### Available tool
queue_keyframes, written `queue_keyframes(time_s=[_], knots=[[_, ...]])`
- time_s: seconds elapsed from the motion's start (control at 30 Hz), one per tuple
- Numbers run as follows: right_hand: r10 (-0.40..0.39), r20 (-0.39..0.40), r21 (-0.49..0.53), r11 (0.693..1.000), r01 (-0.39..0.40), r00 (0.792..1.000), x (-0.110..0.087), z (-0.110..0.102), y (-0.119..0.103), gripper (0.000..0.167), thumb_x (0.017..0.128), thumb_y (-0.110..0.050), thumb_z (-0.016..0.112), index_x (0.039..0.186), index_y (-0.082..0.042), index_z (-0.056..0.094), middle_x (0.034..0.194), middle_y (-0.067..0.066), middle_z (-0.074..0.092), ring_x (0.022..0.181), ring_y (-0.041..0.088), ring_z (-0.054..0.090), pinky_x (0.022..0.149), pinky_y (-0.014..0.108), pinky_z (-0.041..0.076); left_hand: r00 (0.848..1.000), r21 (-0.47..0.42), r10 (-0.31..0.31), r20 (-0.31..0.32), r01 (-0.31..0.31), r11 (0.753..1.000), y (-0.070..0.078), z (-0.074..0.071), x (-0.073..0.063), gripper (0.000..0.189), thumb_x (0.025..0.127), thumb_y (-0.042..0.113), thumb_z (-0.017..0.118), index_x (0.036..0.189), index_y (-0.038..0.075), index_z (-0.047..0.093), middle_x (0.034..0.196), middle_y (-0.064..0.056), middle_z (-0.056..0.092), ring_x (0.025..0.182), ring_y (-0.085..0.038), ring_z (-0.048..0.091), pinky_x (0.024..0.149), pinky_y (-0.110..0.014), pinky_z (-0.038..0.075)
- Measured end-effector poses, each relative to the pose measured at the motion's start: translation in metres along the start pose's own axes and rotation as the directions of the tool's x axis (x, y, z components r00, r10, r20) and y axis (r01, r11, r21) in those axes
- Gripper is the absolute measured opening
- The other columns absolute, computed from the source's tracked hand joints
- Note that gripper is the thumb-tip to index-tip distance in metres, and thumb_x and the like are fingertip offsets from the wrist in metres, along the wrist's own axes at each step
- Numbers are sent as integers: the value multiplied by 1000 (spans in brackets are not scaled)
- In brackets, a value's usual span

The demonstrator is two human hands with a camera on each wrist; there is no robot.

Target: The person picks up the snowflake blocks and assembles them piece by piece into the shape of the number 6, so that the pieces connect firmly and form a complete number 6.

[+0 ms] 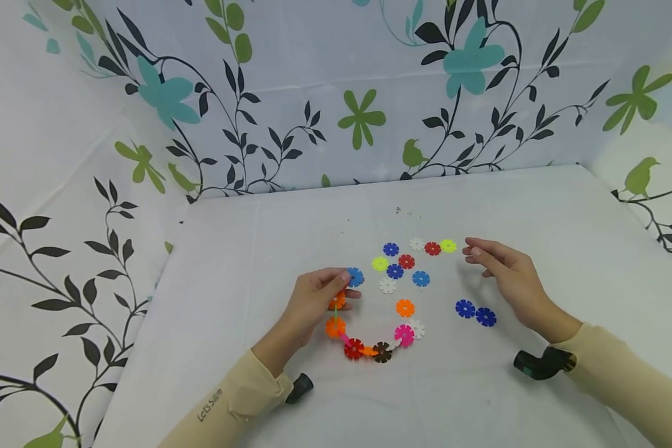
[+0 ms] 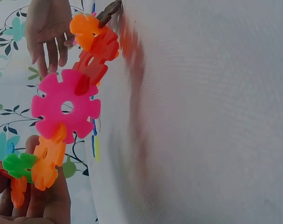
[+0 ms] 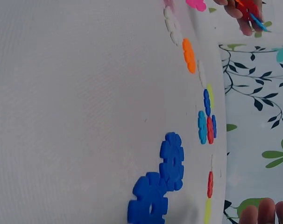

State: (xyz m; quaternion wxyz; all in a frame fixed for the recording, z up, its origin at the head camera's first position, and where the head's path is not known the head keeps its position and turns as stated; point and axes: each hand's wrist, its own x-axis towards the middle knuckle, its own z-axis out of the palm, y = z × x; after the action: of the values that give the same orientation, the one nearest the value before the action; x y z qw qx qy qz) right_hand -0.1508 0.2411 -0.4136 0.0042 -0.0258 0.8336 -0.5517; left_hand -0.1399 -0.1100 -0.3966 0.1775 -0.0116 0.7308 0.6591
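My left hand (image 1: 316, 298) pinches the upper end of a linked chain of notched plastic discs, by a light blue disc (image 1: 355, 277). From there the chain runs through an orange disc (image 1: 335, 327), a dark red disc (image 1: 354, 349) and a brown disc (image 1: 382, 352) to a pink disc (image 1: 404, 335) and a white disc (image 1: 417, 328). A green disc (image 2: 20, 167) joins two orange ones in the left wrist view. My right hand (image 1: 506, 274) holds nothing, its fingers loosely extended above the table right of a yellow disc (image 1: 448, 246).
Two dark blue discs (image 1: 475, 312) lie below my right hand. Several loose discs, among them a red disc (image 1: 406, 261) and a light blue disc (image 1: 421, 278), are spread at mid-table. A single orange disc (image 1: 405, 308) lies inside the chain's curve. Behind hangs a leaf-patterned cloth (image 1: 291, 81).
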Motion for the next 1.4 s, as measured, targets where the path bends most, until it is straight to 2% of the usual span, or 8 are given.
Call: queue_keyframes(time_s=[0.17, 0.27, 0.37, 0.67, 0.8, 0.93, 1.1, 1.4], knots=[[106, 55, -63, 993, -103, 993, 1, -9, 3, 53, 105, -43, 52, 144, -8, 55, 133, 12, 64, 109, 9, 59, 83, 27, 51, 1000, -7, 12, -12, -12, 1000, -1, 0, 1, 32, 104, 24, 59, 129, 4, 67, 112, -14, 73, 97, -33, 73, 85, -34, 58], [173, 134, -97, 982, -161, 976, 2, -11, 8, 53, 103, -43, 56, 143, -8, 57, 135, 15, 61, 109, 20, 56, 80, 28, 52, 1000, -22, 16, -5, -16, 1000, -3, -1, 1, 32, 104, 23, 59, 129, 4, 66, 114, -16, 72, 98, -34, 72, 85, -34, 58], [198, 195, -124, 976, -176, 960, 2, -11, 14, 54, 101, -41, 62, 142, -7, 58, 135, 16, 61, 109, 26, 55, 79, 30, 52, 1000, -49, 21, 6, -21, 999, -4, -3, 2, 32, 105, 22, 58, 129, 3, 66, 119, -19, 70, 100, -35, 72, 85, -35, 58], [152, 254, -265, 961, -82, 955, 2, -13, 18, 47, 98, -38, 68, 133, -8, 66, 128, 12, 67, 115, 30, 60, 86, 33, 51, 1000, -82, 17, 14, -16, 996, -8, -7, 4, 32, 104, 23, 58, 129, 3, 66, 121, -19, 70, 102, -36, 71, 85, -34, 58], [96, 309, -335, 942, 14, 946, 1, -14, 19, 37, 95, -31, 73, 123, -7, 72, 114, 7, 72, 101, 25, 64, 79, 29, 54, 1000, -85, 7, 10, -6, 996, -7, -6, 4, 32, 104, 23, 58, 129, 4, 66, 119, -18, 70, 101, -35, 71, 85, -33, 58], [59, 361, -350, 934, 77, 931, 2, -15, 20, 29, 91, -24, 77, 116, -8, 76, 105, 2, 74, 91, 19, 63, 72, 25, 54, 1000, -87, 0, 10, 1, 996, -7, -6, 4, 32, 104, 24, 58, 128, 5, 66, 118, -17, 71, 103, -35, 71, 85, -33, 58], [72, 387, -380, 921, 88, 919, 1, -15, 17, 31, 85, -25, 83, 112, -10, 77, 104, 0, 73, 89, 20, 59, 70, 26, 52, 1000, -100, -1, 19, 3, 995, -7, -6, 3, 32, 104, 23, 58, 128, 3, 66, 121, -17, 70, 107, -34, 70, 85, -35, 58], [89, 391, -416, 905, 89, 916, -4, -11, 9, 28, 77, -23, 89, 102, -14, 78, 96, -2, 67, 87, 21, 55, 66, 28, 51, 999, -116, -2, 41, 7, 993, -8, -6, 3, 32, 105, 22, 57, 129, 3, 65, 124, -20, 68, 107, -33, 70, 86, -36, 58]])
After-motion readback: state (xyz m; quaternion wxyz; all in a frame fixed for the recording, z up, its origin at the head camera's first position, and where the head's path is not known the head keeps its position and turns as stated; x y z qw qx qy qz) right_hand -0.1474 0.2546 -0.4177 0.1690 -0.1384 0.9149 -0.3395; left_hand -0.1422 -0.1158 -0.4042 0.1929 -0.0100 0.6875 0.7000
